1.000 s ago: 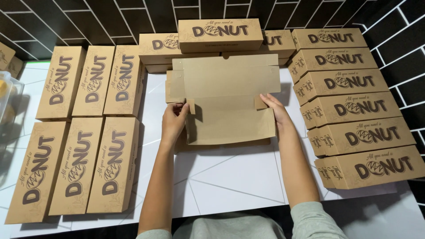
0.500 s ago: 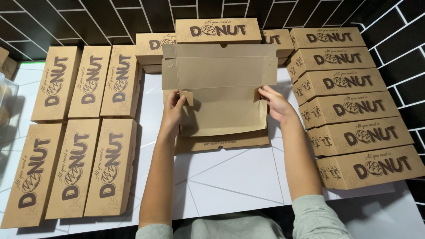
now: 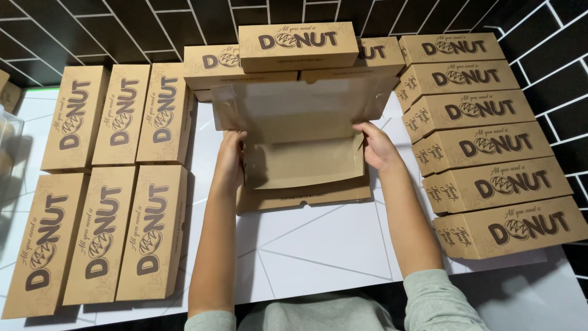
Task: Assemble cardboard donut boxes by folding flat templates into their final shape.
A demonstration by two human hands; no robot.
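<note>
Now: flat blank becomes a box

Since 1 s ago the unfolded box [image 3: 300,160] at table [image 3: 318,251] centre got walls up, lid raised. Left hand [image 3: 229,162] and right hand [image 3: 378,147] grip its end walls. Finished boxes [image 3: 490,184] along right edge.

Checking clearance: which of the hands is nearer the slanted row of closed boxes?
Right. The right hand grips the open box beside the slanted row; the left hand holds the box's far end.

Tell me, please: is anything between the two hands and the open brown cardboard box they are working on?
Nothing visible. The left hand and right hand already grip the side walls of the open brown cardboard box; the closed brown boxes stand apart around it.
</note>
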